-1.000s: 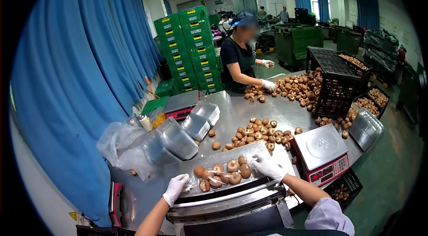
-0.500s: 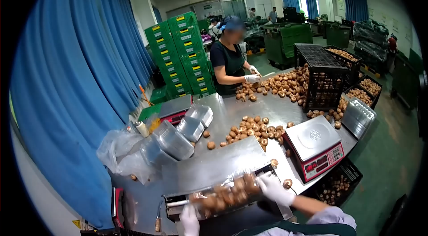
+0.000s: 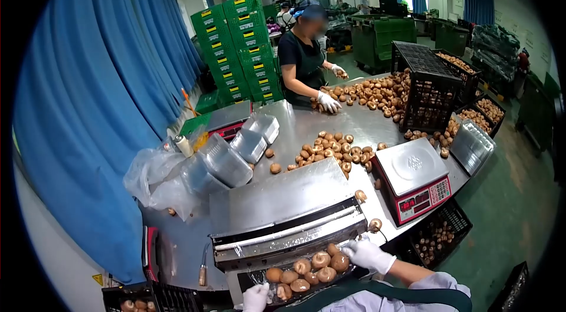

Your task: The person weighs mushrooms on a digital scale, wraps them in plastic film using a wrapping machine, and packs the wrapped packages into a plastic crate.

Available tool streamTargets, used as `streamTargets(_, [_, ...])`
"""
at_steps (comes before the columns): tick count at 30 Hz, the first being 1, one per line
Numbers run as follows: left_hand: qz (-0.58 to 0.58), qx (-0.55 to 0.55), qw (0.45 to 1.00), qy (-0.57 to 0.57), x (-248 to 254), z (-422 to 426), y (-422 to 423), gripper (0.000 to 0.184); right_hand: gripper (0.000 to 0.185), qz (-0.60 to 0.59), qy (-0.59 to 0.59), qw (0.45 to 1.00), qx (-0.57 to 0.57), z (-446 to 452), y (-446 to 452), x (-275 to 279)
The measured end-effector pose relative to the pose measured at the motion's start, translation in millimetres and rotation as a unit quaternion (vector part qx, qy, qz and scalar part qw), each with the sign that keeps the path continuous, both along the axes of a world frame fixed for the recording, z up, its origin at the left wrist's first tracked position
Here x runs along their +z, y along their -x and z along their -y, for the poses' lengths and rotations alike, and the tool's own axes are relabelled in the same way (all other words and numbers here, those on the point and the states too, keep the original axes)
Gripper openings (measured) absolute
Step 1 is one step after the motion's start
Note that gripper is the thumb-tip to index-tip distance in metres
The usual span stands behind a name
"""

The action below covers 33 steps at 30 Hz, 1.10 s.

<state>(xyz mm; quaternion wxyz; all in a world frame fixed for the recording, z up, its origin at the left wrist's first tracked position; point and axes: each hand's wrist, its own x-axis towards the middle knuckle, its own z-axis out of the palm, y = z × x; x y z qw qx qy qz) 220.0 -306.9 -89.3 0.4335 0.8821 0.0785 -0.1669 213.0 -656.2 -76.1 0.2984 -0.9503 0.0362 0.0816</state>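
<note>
A clear plastic tray of brown mushrooms (image 3: 309,272), with shiny film about it, lies at the near side of a film-wrapping machine (image 3: 289,235). My left hand (image 3: 255,298), in a white glove, is closed on the tray's left end, where crinkled film shows. At the right end my right hand (image 3: 368,255), also gloved, has its fingers closed at the tray's edge. The fingertips of both hands are partly hidden. Behind the tray, the machine's white film roller (image 3: 289,231) is visible under its metal cover.
Loose mushrooms (image 3: 330,150) lie beyond the machine. To the right is a weighing scale (image 3: 413,173); left are empty clear trays (image 3: 224,161) and a plastic bag (image 3: 156,179). A knife (image 3: 203,268) lies left. Across the table, a co-worker (image 3: 306,64) handles mushrooms beside a black crate (image 3: 430,97).
The mushroom tray has come from over the machine down toward me, baring the roller. Both hands moved with it. The co-worker's hands have moved apart, one down to the mushrooms.
</note>
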Motion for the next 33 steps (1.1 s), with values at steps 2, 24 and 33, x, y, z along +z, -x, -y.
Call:
streamTargets(2, [0.159,0.077,0.984,-0.031,8,-4,8,0.024,0.036,-0.001,0.004,0.999,-0.04,11,4,19])
streamTargets(24, [-0.021,-0.143,0.985,0.09,-25,151,43,0.023,0.036,-0.115,-0.522,0.844,0.042,39,34,-7])
streamTargets(33, [-0.053,-0.108,0.983,0.136,-25,226,62,0.024,0.049,-0.15,-0.884,0.366,0.25,107,-17,25])
